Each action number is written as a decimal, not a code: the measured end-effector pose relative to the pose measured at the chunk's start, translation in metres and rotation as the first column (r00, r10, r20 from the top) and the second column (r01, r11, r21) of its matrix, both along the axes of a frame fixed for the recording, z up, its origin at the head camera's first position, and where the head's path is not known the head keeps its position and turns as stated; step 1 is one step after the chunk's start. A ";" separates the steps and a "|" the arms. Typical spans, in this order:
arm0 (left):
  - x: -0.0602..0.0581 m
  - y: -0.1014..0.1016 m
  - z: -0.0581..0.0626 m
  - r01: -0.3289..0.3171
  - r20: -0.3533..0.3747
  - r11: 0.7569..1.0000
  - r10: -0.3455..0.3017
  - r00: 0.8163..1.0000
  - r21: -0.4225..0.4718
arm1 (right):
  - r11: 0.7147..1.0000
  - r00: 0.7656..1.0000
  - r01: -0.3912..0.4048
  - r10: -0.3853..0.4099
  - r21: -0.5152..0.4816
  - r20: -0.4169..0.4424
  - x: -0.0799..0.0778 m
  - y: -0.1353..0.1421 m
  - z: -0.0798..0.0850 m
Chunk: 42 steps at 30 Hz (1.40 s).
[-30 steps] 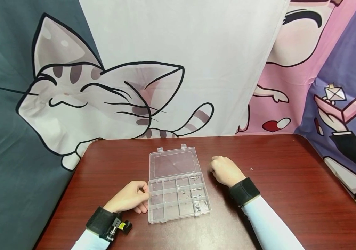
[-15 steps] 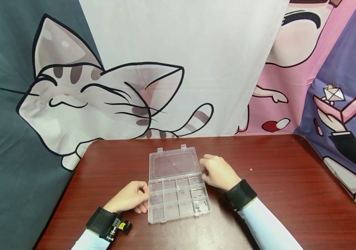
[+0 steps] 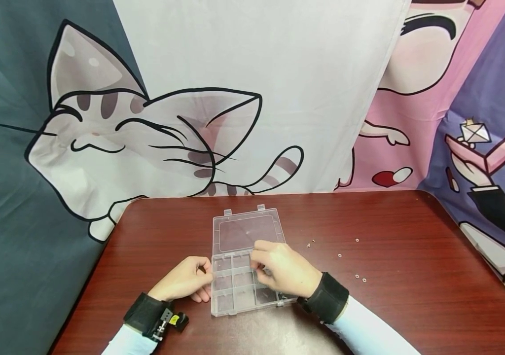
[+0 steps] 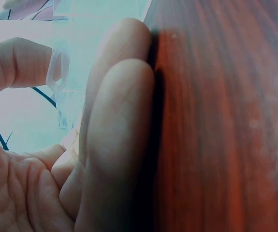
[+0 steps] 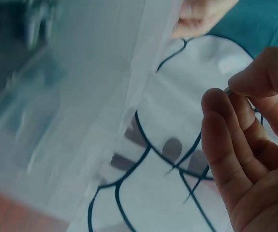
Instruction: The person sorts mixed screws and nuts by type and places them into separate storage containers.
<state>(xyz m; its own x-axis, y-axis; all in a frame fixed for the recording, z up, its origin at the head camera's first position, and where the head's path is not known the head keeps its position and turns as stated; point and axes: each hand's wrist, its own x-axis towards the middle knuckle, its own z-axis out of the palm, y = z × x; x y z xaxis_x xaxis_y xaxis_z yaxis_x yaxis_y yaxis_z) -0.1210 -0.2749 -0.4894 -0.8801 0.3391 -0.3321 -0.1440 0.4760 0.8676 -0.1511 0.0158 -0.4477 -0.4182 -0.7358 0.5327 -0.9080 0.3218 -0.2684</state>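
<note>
A clear plastic compartment box (image 3: 243,297) lies on the table with its lid (image 3: 248,234) folded back. My left hand (image 3: 183,279) holds the box's left edge; in the left wrist view its thumb (image 4: 25,63) touches the clear wall. My right hand (image 3: 283,268) is over the box's right-hand compartments and hides most of them. Between its thumb and forefinger it pinches a tiny silvery metal piece (image 5: 227,91), mostly covered by the fingertips. Some small metal pieces (image 3: 281,296) show in the near right compartment.
To the right of the box, several tiny rings (image 3: 339,255) are scattered on the red-brown table (image 3: 412,276). Two tiny metal bits (image 3: 308,245) lie nearer the lid. A printed cat curtain (image 3: 314,74) hangs behind the table's far edge.
My right hand has moved left from the table beside the box to over its compartments, uncovering more tiny pieces on the table. The left hand stays at the box's edge.
</note>
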 end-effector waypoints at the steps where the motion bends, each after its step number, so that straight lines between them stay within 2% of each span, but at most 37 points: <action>1: 0.000 0.000 0.000 -0.001 0.000 1.000 0.001 1.000 -0.001 | 1.000 1.000 -0.014 0.014 0.005 -0.007 0.002 -0.002 -0.001; 5: -0.001 0.000 0.000 -0.005 0.000 1.000 0.005 1.000 -0.005 | 0.998 0.998 -0.049 0.050 0.028 -0.032 0.007 -0.010 -0.004; 7: -0.001 0.000 0.001 -0.007 0.002 1.000 0.007 1.000 -0.007 | 0.995 0.999 -0.042 0.044 0.093 -0.018 0.011 -0.011 -0.005; 9: -0.001 0.000 0.001 -0.008 0.006 1.000 0.008 1.000 -0.006 | 0.983 1.000 -0.024 0.022 0.180 0.014 0.014 -0.010 -0.006; 12: 0.000 0.000 0.000 -0.009 0.009 1.000 0.009 1.000 -0.004 | 0.948 0.998 0.024 -0.041 0.316 0.048 0.016 -0.005 -0.006; 14: 0.000 0.000 0.000 -0.010 0.010 1.000 0.010 1.000 -0.002 | 0.935 0.995 0.055 -0.081 0.350 0.061 0.013 0.001 -0.005; 23: 0.001 -0.001 -0.002 0.002 0.017 1.000 -0.002 1.000 0.022 | 0.912 0.965 0.209 -0.252 0.354 0.079 -0.022 0.040 -0.001; 30: 0.000 -0.001 -0.002 0.005 0.014 1.000 -0.005 1.000 0.028 | 0.866 0.919 0.297 -0.373 0.403 0.124 -0.046 0.074 -0.003; 33: 0.000 -0.001 -0.003 0.005 0.016 1.000 -0.005 1.000 0.030 | 0.857 0.913 0.313 -0.390 0.410 0.117 -0.053 0.085 -0.007; 37: 0.000 -0.001 -0.002 0.001 0.021 1.000 -0.001 1.000 0.029 | 0.850 0.923 0.327 -0.380 0.413 0.052 -0.062 0.095 -0.014; 42: 0.000 -0.001 -0.002 0.002 0.017 1.000 -0.002 1.000 0.025 | 0.833 0.910 0.375 -0.415 0.407 0.011 -0.068 0.099 -0.022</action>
<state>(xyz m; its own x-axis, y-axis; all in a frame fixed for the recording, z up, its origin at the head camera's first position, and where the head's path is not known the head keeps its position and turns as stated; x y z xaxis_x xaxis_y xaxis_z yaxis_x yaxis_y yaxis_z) -0.1213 -0.2761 -0.4910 -0.8737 0.3493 -0.3386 -0.1581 0.4543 0.8767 -0.2187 0.1148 -0.4692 -0.7509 -0.6346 0.1825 -0.6579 0.7428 -0.1242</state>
